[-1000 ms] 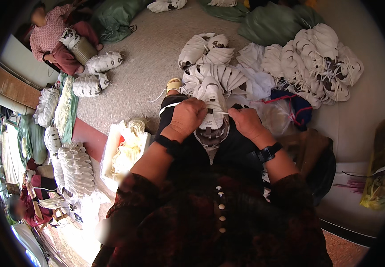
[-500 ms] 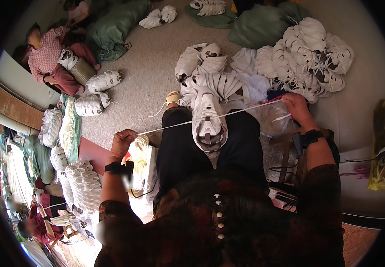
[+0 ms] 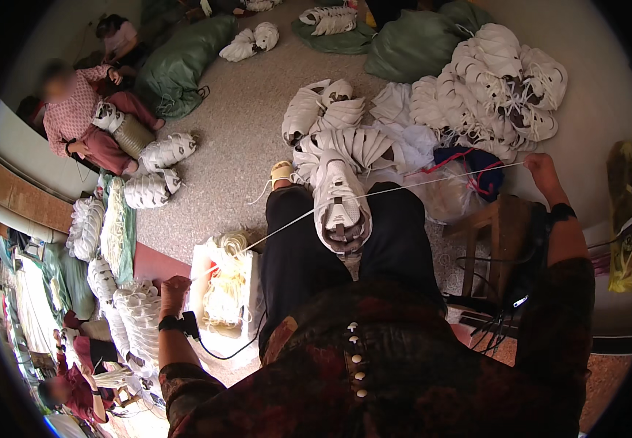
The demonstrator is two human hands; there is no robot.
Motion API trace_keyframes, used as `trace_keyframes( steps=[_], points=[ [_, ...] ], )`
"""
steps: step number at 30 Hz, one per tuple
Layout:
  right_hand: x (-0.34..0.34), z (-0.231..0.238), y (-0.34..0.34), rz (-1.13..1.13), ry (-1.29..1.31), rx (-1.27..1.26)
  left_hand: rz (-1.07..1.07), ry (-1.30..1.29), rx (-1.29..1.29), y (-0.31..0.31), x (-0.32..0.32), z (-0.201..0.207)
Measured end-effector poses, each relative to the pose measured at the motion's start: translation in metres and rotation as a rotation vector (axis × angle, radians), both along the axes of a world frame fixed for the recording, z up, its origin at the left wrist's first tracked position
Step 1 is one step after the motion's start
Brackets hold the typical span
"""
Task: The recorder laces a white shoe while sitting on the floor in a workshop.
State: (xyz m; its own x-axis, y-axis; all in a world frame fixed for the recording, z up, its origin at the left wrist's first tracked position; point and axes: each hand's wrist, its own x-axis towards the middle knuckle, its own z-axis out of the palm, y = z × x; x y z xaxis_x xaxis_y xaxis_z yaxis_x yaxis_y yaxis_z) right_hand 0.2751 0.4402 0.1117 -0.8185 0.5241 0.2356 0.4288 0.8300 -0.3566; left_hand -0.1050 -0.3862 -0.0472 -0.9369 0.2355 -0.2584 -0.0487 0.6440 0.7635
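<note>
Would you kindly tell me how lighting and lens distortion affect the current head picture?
In the head view, glare whitens the floor at lower left, and the patterned jacket falls dark; in the same view, the brown panel bends near the left rim; also in the head view, the white shoe and stretched lace read clearly.

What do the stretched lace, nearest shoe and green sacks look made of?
Lace: probably textile, thin and pale; finish unclear. Shoe: perhaps synthetic leather, smooth white panels. Green sacks: likely woven plastic or cloth, dull, slumped in folds.
</note>
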Motion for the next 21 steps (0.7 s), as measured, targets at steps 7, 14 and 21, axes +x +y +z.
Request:
trace_keyframes(
  steps=[7, 14, 21],
  points=[
    [-0.002, -0.017, -0.009, -0.042, -0.073, -0.019, -0.012, -0.035, -0.055, 0.009, 0.016, -0.019],
    [-0.006, -0.012, -0.011, -0.052, -0.124, 0.012, -0.058, -0.026, -0.097, 0.006, 0.015, -0.028],
    [-0.015, -0.019, -0.013, 0.007, -0.157, -0.030, -0.079, -0.069, -0.097, 0.014, 0.024, -0.038]
  ],
)
